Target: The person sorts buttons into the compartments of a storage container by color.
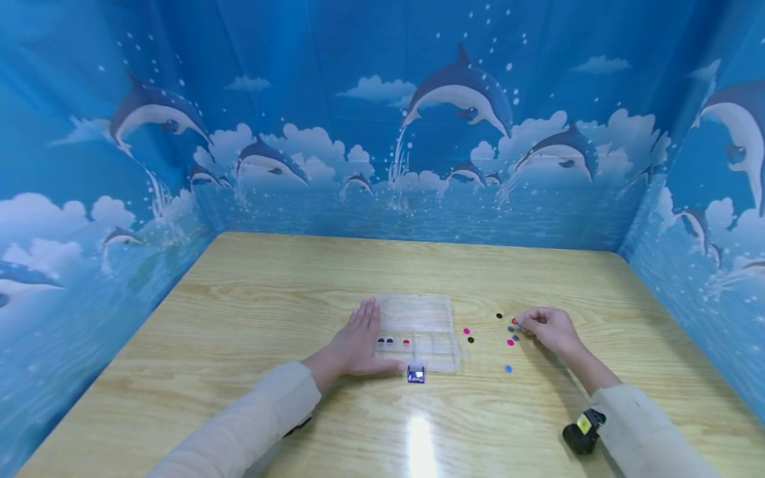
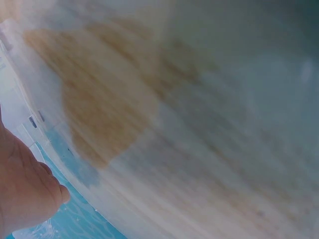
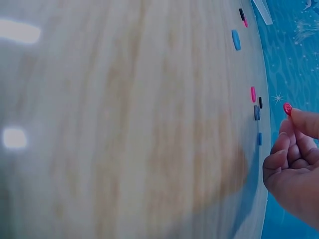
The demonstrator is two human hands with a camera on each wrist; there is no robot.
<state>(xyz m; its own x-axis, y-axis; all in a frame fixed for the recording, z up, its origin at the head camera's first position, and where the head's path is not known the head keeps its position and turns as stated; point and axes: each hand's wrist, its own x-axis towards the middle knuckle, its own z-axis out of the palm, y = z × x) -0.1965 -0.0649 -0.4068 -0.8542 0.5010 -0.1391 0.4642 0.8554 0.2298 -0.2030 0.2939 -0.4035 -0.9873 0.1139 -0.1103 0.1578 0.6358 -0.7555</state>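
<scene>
My right hand (image 1: 548, 326) pinches a small red button (image 3: 287, 109) between thumb and fingertip, a little above the table. Around it lie several loose buttons, among them a pink button (image 1: 510, 342), a black button (image 1: 499, 316) and a bright blue button (image 1: 509, 368). My left hand (image 1: 360, 342) rests with straight fingers along the left side of a clear plastic compartment box (image 1: 445, 355), its lid laid back. In the box's upper row of small compartments sit two dark buttons (image 1: 390, 340) and one red button (image 1: 406, 342). The left wrist view shows only part of the hand.
A small dark-blue clip-like piece (image 1: 416, 374) is at the box's front edge, near my left thumb. Another pink button (image 1: 467, 330) and a black one lie just right of the box. Dolphin-printed curtains (image 1: 358, 133) enclose the wooden table (image 1: 287, 272) at the back and sides.
</scene>
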